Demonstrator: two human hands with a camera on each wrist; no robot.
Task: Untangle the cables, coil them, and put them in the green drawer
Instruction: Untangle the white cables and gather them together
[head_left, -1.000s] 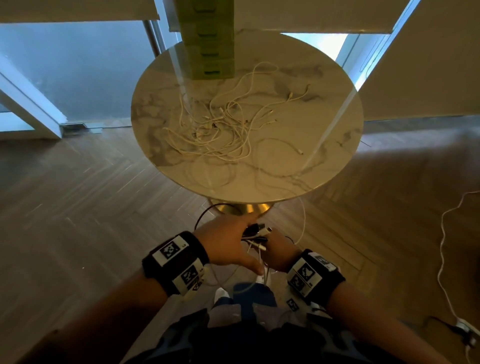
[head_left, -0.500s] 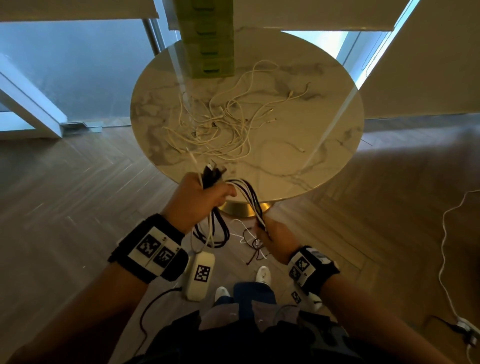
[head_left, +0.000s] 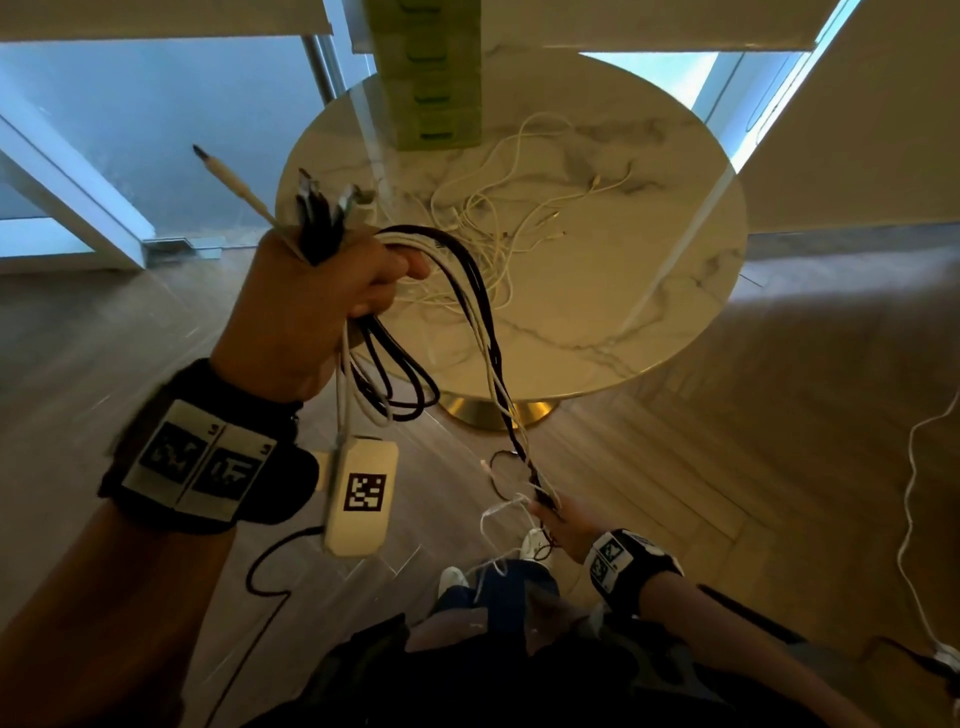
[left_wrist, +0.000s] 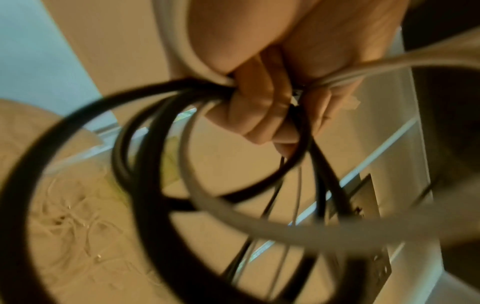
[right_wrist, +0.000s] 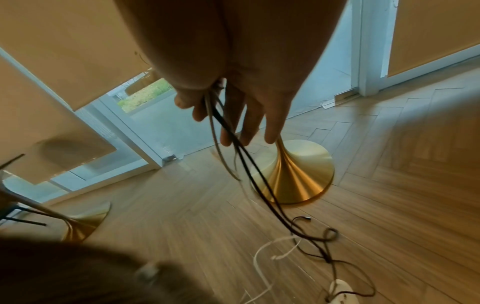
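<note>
- Your left hand (head_left: 306, 306) is raised with its fingers clamped round the plug ends of the black and white cables (head_left: 467, 312), so the loose lengths hang free.
- Your right hand (head_left: 563, 522), low by your knee, pinches those strands between thumb and forefinger, other fingers loose, likely to draw them straight.
- More white cables (head_left: 498, 218) lie tangled on the round table (head_left: 675, 291), beside the green drawer unit (head_left: 431, 78).

Dim warm interior, cool window daylight behind; wrist views motion-blurred, edges distorted.
</note>
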